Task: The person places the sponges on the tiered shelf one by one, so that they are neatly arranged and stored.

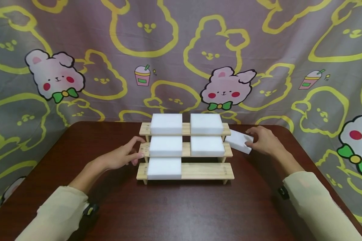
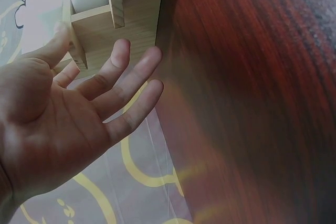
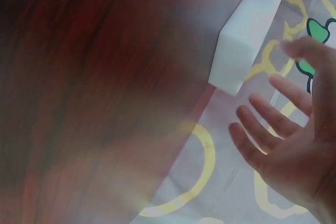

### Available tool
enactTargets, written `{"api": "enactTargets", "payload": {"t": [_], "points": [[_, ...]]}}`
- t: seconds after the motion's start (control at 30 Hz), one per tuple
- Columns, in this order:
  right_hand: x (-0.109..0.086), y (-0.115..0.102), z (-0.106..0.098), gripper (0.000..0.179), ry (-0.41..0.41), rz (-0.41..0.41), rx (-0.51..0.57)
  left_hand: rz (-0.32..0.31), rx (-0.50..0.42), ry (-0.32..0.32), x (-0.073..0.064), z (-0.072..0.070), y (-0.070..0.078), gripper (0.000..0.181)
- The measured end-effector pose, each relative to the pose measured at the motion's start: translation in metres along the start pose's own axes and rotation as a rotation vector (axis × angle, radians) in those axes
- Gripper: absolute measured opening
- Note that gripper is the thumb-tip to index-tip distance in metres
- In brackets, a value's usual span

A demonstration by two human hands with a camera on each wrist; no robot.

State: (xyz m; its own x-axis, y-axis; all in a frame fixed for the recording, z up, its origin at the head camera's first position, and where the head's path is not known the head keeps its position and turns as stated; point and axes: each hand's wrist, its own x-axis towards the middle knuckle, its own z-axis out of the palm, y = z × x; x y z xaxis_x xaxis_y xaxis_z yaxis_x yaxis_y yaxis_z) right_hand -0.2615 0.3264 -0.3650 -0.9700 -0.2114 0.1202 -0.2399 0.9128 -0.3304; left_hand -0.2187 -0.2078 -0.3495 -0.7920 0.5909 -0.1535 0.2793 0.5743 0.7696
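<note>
A three-tier wooden display stand point(image 1: 207, 170) holds several white foam blocks. Two blocks sit on the top tier, two on the middle tier, and one block point(image 1: 164, 168) lies at the left of the bottom tier. My left hand point(image 1: 120, 157) holds the left end of the middle tier between thumb and index finger; its other fingers point(image 2: 134, 74) spread loosely. Behind the stand's right end a further foam block point(image 1: 239, 141) lies tilted on the table, partly hidden by the stand. At its right end is my right hand point(image 1: 263, 140), fingers spread and apart from the block in the right wrist view.
The dark reddish-brown table point(image 1: 181, 211) extends in front of and beside the stand. Behind it hangs a curtain point(image 1: 169, 67) with cartoon bears and yellow outlines. Dark straps show at both wrists.
</note>
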Motion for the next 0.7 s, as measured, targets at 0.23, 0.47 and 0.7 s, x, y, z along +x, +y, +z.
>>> {"api": "enactTargets", "payload": {"t": [0.23,0.47,0.7], "points": [[-0.004,0.012,0.003,0.066,-0.105,-0.016,0.004,-0.006,0.000,-0.001,0.001,0.000,0.000,0.047],[-0.008,0.019,0.003,0.063,-0.104,-0.046,0.028,-0.007,0.003,0.001,0.001,0.000,0.000,0.047],[-0.010,0.020,0.002,0.059,-0.093,-0.043,0.044,-0.007,0.008,0.000,0.001,0.001,-0.001,0.047]]}}
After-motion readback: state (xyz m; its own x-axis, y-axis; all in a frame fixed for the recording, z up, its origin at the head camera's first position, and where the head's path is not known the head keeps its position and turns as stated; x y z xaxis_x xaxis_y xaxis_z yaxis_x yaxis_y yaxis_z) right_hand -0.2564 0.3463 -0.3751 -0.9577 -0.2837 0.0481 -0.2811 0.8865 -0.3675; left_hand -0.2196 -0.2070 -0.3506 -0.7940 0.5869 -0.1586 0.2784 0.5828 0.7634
